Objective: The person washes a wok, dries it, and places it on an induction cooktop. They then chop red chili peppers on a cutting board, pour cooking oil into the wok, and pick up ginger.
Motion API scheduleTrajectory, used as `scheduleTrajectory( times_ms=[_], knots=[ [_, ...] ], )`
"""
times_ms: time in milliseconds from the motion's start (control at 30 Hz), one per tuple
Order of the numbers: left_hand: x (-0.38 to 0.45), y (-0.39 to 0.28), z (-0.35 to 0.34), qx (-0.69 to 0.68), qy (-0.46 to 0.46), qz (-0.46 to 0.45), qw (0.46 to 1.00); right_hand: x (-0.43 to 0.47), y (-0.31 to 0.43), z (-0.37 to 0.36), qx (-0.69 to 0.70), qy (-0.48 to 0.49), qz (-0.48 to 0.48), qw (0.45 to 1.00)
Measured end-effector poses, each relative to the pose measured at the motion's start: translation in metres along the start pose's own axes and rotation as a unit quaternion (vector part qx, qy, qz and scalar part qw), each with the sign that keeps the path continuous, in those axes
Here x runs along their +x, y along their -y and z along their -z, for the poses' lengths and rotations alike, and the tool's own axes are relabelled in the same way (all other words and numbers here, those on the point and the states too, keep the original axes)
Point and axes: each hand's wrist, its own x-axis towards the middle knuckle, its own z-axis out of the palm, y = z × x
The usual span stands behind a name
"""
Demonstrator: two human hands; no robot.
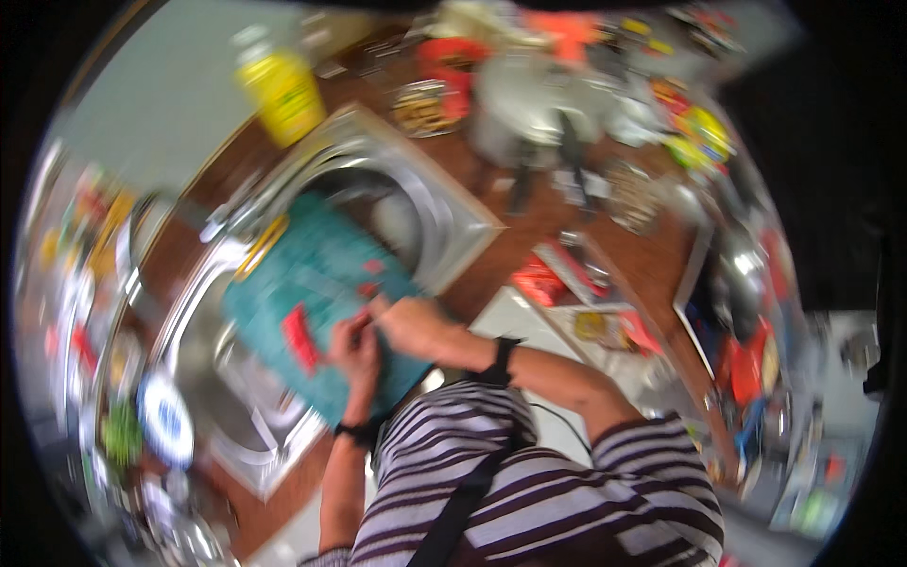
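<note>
A teal cutting board with a yellow-edged handle lies across the double metal sink. My left hand is over the board's near part, fingers curled. My right hand is close beside it, its fingers meeting the left fingertips. A bit of red shows between them, but blur hides which hand grips it. Left of my left hand lies a longer red piece, perhaps food or packaging. Two small red pieces, one of them a red scrap, are on the board beyond my fingers. A faint pale strip also crosses the board.
A yellow bottle stands behind the sink. On the brown counter are a large pot, dark-handled utensils and a bowl of brown pieces. An open drawer juts out at right. A blue-and-white plate is at left.
</note>
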Motion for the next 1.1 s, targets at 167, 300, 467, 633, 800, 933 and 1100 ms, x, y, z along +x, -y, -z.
scheduleTrajectory(
  times_ms=[167,300,467,633,800,933,1100],
  knots=[
    [0.000,-0.001,0.004,0.054,0.067,0.003,0.996,-0.028,0.000,-0.023,0.015,-0.050,-0.015,0.999],
    [0.001,0.009,0.005,0.039,0.074,0.002,0.996,0.003,-0.001,-0.060,-0.039,-0.223,0.097,0.969],
    [0.000,0.014,0.009,0.018,0.091,0.006,0.996,0.053,0.002,-0.055,0.032,-0.108,0.008,0.994],
    [-0.005,0.012,0.009,0.006,0.093,0.053,0.994,0.034,-0.005,-0.044,0.002,-0.156,-0.017,0.988],
    [-0.007,0.024,0.012,0.020,0.082,0.023,0.996,0.021,0.008,-0.075,-0.019,-0.211,-0.017,0.977],
    [-0.015,0.024,0.015,0.041,0.047,0.086,0.994,0.019,0.015,-0.095,-0.031,-0.175,-0.089,0.980],
    [-0.016,0.025,0.024,0.068,0.042,0.073,0.994,-0.030,0.009,-0.076,-0.018,-0.233,-0.049,0.971]
  ],
)
